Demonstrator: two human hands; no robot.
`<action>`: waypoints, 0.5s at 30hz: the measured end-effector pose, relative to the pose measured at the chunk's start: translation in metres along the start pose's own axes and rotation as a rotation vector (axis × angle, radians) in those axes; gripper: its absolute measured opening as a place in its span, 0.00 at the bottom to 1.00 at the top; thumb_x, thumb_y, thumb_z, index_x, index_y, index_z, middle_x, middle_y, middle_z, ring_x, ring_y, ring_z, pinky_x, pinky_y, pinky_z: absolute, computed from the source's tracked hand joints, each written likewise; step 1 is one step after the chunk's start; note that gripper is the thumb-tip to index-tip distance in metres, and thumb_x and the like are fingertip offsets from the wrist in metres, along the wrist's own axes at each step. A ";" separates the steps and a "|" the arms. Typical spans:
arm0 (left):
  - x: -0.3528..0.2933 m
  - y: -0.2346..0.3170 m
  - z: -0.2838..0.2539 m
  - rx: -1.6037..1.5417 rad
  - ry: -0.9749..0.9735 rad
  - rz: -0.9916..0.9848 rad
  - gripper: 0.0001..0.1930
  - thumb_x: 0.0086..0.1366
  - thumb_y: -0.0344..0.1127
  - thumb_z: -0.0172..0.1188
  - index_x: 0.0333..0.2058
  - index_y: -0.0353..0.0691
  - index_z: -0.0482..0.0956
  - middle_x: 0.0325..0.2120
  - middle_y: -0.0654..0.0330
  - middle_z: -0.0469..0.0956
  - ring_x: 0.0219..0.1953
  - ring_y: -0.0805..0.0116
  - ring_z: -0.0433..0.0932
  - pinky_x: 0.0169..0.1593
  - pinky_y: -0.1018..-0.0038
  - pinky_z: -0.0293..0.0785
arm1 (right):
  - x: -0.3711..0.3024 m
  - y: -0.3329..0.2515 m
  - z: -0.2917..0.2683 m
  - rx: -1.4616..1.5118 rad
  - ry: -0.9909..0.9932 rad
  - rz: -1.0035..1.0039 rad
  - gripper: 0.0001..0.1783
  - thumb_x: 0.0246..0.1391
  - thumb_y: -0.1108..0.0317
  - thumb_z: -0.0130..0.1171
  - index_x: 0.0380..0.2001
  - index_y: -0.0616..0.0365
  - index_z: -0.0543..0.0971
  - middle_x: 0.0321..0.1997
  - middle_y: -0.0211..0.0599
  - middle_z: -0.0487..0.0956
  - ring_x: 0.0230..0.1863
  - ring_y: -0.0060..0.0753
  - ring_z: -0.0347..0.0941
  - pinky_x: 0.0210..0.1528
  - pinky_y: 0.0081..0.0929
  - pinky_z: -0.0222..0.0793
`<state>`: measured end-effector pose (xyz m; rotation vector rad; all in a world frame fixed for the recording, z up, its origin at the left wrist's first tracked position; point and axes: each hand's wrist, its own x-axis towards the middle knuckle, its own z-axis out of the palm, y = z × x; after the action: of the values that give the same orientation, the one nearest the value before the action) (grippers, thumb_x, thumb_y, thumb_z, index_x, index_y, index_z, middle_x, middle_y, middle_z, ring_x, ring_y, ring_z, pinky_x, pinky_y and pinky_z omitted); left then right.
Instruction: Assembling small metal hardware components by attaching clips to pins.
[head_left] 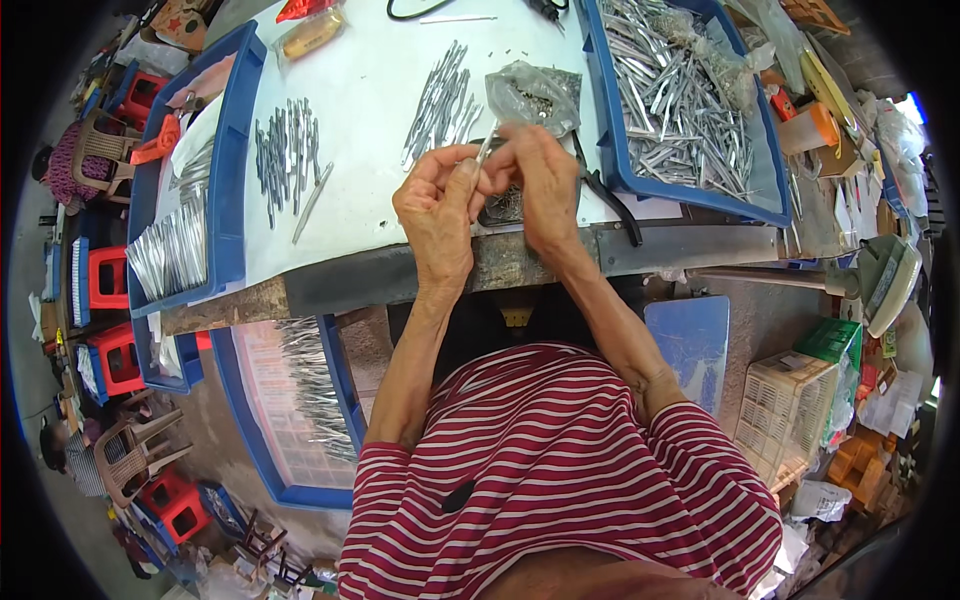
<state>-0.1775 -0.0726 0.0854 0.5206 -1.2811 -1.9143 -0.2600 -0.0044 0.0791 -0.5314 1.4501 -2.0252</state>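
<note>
My left hand (440, 210) pinches a slender silvery metal piece (487, 148) upright between thumb and fingers, above the table's near edge. Close against it on the right, my right hand (543, 185) has its fingers bent together; what they hold is hidden and slightly blurred. Just beyond the hands lies a clear plastic bag (528, 90) with tiny metal parts in it. A tool with black handles (615, 203) rests beside my right hand. Ahead of my left hand is a loose row of slim metal pieces (437, 100), with another group (287, 150) farther left.
A blue crate heaped with metal pieces has its rim (690, 200) at the right; another blue crate (232, 170) stands left. A power tool's tip (547, 8), cord and yellow-handled item (310, 35) lie at the far side. Below the table sits a blue tray (300, 495).
</note>
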 end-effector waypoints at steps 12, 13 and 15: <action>-0.008 -0.002 0.006 0.130 0.064 0.073 0.04 0.58 0.26 0.52 0.31 0.32 0.74 0.17 0.66 0.72 0.14 0.86 0.60 0.17 0.88 0.52 | -0.009 0.003 0.007 -0.112 -0.045 -0.173 0.08 0.50 0.70 0.53 0.27 0.66 0.70 0.22 0.29 0.72 0.23 0.14 0.65 0.26 0.14 0.62; -0.008 -0.002 0.006 0.130 0.063 0.071 0.04 0.58 0.26 0.52 0.31 0.32 0.74 0.17 0.66 0.72 0.14 0.86 0.60 0.17 0.88 0.52 | -0.008 0.004 0.007 -0.153 -0.040 -0.195 0.08 0.51 0.70 0.53 0.26 0.65 0.70 0.21 0.29 0.71 0.22 0.14 0.64 0.24 0.15 0.61; -0.010 -0.003 0.007 0.140 0.073 0.084 0.04 0.58 0.26 0.52 0.31 0.32 0.74 0.17 0.66 0.72 0.14 0.86 0.60 0.17 0.88 0.53 | -0.007 0.006 0.007 -0.194 -0.034 -0.215 0.07 0.51 0.70 0.52 0.24 0.64 0.70 0.20 0.29 0.70 0.20 0.13 0.63 0.23 0.16 0.60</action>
<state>-0.1773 -0.0605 0.0846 0.5934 -1.3747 -1.7296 -0.2485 -0.0062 0.0758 -0.8312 1.6391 -2.0356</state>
